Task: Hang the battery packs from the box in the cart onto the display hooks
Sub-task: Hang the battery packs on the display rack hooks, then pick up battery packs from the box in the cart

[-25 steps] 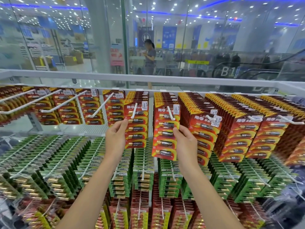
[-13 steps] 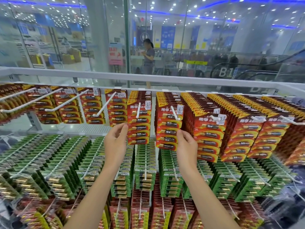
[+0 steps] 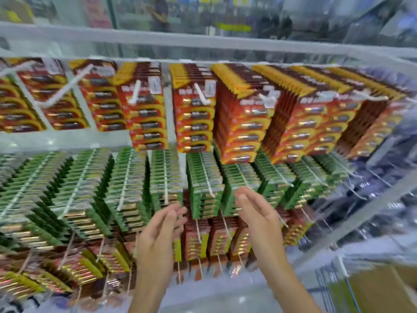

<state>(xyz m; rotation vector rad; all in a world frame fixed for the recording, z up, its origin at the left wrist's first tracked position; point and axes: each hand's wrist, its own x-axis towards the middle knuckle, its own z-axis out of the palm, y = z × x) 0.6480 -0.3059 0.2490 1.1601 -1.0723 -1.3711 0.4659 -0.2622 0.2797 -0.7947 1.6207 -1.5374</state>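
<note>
Red and yellow battery packs [image 3: 194, 116] hang in rows on white display hooks [image 3: 202, 96] across the top of the rack. Green battery packs [image 3: 204, 184] fill the hooks below them. My left hand [image 3: 161, 231] and my right hand [image 3: 256, 213] hover in front of the green and lower red packs, both empty with fingers loosely spread. Neither hand touches a pack. The picture is blurred by motion. A brown cardboard box [image 3: 381, 290] in a cart shows at the bottom right corner.
More red packs [image 3: 196, 240] hang on a lower row under the green ones. A white rail [image 3: 203, 44] tops the rack, with glass and a store hall behind it. Blue-grey packs [image 3: 383, 181] hang at the far right.
Both hands have let go of the red packs on the top row and dropped down in front of the green row. The camera has tilted downward.
</note>
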